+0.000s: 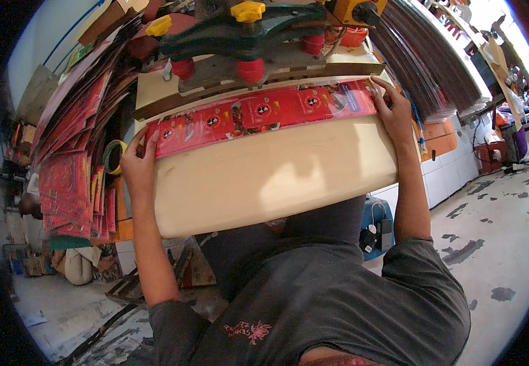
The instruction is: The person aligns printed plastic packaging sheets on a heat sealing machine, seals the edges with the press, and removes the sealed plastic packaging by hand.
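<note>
A long red printed strip (240, 116), glossy like plastic film, stretches across a cream board (228, 189) in front of me. My left hand (138, 157) holds the strip's left end, thumb and fingers closed on its edge. At the other end, my right hand (394, 113) pinches the upper right corner between thumb and fingers. The strip lies flat along the far part of the board, close to the wooden front bar of a press (246, 36). That press has a dark green arm, yellow knobs and red cylindrical mounts.
Stacked red printed sheets (63, 183) lean at the left, beside a yellow-rimmed tape roll (114, 157). A tall pile of dark-edged sheets (429, 61) stands at the right. Below the board's right side is a blue container (376, 222) with black adapters. The floor (490, 256) has dark patches.
</note>
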Demonstrator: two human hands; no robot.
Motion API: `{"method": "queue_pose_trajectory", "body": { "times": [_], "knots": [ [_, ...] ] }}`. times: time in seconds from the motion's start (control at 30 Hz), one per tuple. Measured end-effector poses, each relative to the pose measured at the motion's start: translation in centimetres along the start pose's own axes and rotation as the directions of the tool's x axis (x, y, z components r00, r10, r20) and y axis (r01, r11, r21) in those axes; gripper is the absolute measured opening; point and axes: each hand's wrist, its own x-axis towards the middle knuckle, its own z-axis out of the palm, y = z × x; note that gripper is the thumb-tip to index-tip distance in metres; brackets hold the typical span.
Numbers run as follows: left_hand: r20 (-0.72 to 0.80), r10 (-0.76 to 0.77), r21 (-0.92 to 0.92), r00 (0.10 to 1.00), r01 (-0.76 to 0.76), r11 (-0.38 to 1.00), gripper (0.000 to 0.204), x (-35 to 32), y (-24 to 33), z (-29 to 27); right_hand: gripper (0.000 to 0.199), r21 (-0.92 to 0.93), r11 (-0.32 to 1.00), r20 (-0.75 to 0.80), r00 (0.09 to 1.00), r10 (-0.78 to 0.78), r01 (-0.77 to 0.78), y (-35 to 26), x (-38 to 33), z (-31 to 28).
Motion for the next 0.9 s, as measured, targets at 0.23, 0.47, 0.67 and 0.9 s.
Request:
{"method": "queue_pose_trajectory", "body": {
  "times": [0.23, 0.47, 0.67, 0.9],
  "knots": [
    [-0.013, -0.012, -0.007, 1.000, 0.012, 1.000, 0.051, 0.2, -0.6, -0.1, 0.038, 0.042, 0.998, -0.033, 0.998, -0.049, 0.051, 0.7, 0.2, -0.1],
    [-0.016, 0.007, -0.084, 1.000, -0.008, 0.996, 0.048, 0.5, -1.6, -0.2, 0.036, 0.110, 0.993, -0.053, 0.998, -0.027, 0.033, -0.3, -0.1, -0.3],
    [-0.021, 0.008, -0.071, 1.000, -0.010, 0.997, 0.041, -0.3, -0.3, -0.7, 0.035, 0.295, 0.954, -0.009, 0.999, 0.052, -0.047, 0.9, -0.5, -1.1],
    [-0.060, 0.180, -0.079, 0.982, -0.185, 0.980, 0.036, -0.7, -1.2, -0.7, 0.033, 0.311, 0.950, -0.216, 0.975, 0.046, 0.024, 2.8, 0.1, -1.7]
  ]
}}
